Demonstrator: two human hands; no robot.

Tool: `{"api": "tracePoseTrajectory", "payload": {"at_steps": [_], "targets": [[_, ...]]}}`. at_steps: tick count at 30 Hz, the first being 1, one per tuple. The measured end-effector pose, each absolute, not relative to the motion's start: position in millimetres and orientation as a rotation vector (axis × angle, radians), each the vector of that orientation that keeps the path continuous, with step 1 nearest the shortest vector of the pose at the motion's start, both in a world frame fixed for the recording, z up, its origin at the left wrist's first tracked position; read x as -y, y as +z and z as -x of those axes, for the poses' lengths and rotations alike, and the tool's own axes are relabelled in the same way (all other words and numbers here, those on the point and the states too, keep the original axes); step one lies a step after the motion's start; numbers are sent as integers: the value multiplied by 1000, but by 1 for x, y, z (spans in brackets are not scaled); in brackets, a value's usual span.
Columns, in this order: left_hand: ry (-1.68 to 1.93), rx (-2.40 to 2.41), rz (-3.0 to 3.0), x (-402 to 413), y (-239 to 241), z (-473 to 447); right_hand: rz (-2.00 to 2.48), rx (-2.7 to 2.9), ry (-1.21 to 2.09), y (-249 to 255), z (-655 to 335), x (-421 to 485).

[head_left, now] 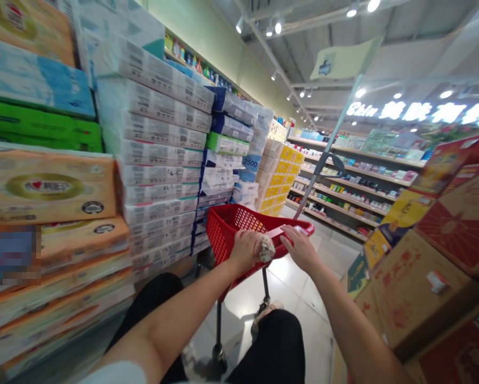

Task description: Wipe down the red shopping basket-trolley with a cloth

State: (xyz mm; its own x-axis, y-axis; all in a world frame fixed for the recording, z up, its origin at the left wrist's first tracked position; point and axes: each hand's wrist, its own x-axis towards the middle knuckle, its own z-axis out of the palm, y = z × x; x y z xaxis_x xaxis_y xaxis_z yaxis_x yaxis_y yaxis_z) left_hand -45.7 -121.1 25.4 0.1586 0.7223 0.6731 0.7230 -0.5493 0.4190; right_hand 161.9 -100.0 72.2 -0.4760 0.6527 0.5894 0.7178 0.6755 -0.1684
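A red plastic shopping cart [231, 226] rolls on a thin metal frame just ahead of my knees. My left hand [245, 250] is closed over the cart's near rim and also clutches a crumpled whitish wad [267, 248], perhaps tissue or paper. My right hand [301, 248] is wrapped round the red handle bar on the right side. The basket looks to have nothing in it, as far as its inside shows. My legs in black trousers and one light shoe [265, 314] appear below the cart.
Tall stacks of packed tissue and paper goods [159, 154] line the left side of the aisle. Red and brown cardboard boxes [427, 266] are piled at the right. Shelves of small goods [351, 192] stand ahead, beyond a grey tiled floor [299, 288]. A slanted sign pole [327, 154] rises behind the cart.
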Motion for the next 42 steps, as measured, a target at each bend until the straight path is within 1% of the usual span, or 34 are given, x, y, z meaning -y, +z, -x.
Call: {"api": "tracePoseTrajectory", "payload": {"at_steps": [3,6,11,20,27,33,37,42], "targets": [[-1384,1491,2329,127,37,35,1091,2309,-248,52,-166,85],[-1421,1352,2372,135,44,19,1045,2181,-352,32,-160,79],[-1294,1336,2325,149,36,15,1022,2031,-468,20,-139,92],[-1337,1215,2277,165,23,66,1079,1891,-521,22,-86,145],[-1428,1146,2387,173,28,101,1171,2077,-578,55,-66,167],[-1557,1209,2408,165,23,127,1312,2091,-478,83,-102,134],[-1726,1252,2339,155,23,127,1566,2174,-207,81,-118,116],[-1882,1307,2220,146,17,120,1749,2106,-146,81,-111,122]]}}
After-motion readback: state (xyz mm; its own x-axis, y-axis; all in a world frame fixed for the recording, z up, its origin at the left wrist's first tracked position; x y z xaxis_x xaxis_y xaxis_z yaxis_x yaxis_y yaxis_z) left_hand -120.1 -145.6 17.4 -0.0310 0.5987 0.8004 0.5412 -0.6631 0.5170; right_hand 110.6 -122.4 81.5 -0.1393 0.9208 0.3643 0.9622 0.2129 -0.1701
